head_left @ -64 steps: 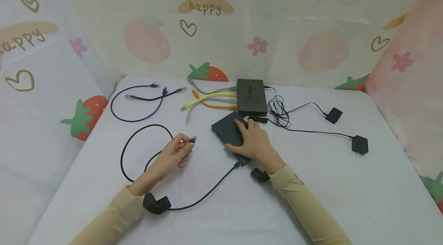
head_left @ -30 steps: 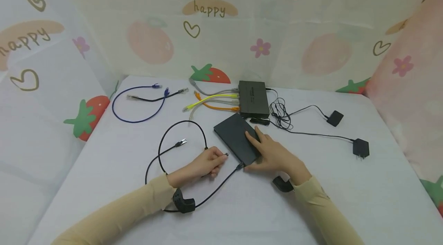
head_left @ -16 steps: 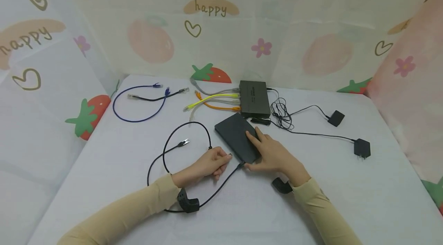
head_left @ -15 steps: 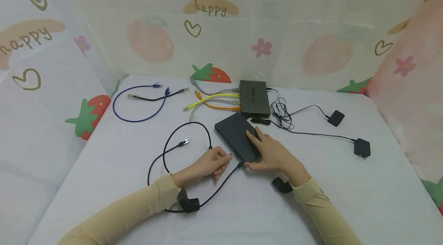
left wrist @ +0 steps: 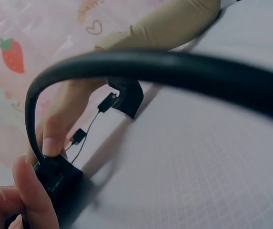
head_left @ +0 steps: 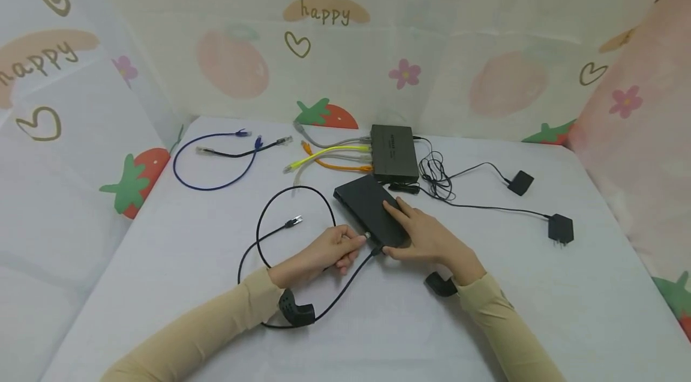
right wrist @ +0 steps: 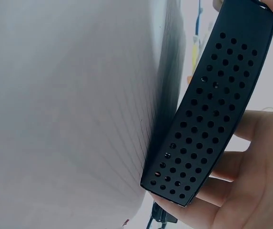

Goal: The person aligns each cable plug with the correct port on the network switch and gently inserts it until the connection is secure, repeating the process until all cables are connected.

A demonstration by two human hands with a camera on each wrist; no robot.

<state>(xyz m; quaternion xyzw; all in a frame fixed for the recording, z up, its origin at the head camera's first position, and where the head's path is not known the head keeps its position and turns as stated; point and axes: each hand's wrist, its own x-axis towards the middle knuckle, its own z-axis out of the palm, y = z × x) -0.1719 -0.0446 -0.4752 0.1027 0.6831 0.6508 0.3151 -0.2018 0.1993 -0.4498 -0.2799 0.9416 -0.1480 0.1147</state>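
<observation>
In the head view my left hand (head_left: 335, 247) pinches a black network cable's clear plug (head_left: 368, 235) right at the port edge of a flat dark network switch (head_left: 372, 208). My right hand (head_left: 432, 241) grips that switch, fingers over its top and thumb at the near corner. The right wrist view shows the perforated side of the switch (right wrist: 212, 105), with fingers behind it. Another black cable end (head_left: 376, 250) is plugged in beside the pinched plug. A loose black cable end (head_left: 293, 222) lies left of my left hand. The left wrist view has a cable (left wrist: 150, 67) arching to the switch.
Behind stands a second switch (head_left: 395, 154) with grey, yellow and orange cables plugged in. A blue cable (head_left: 207, 189) and a short black cable (head_left: 237, 155) lie at the back left. Two power adapters (head_left: 520, 183) with tangled cords are on the right.
My left hand has moved right with the plug, up to the switch's port edge. My right hand has shifted to the near right side of the switch. The loose cable end has moved right.
</observation>
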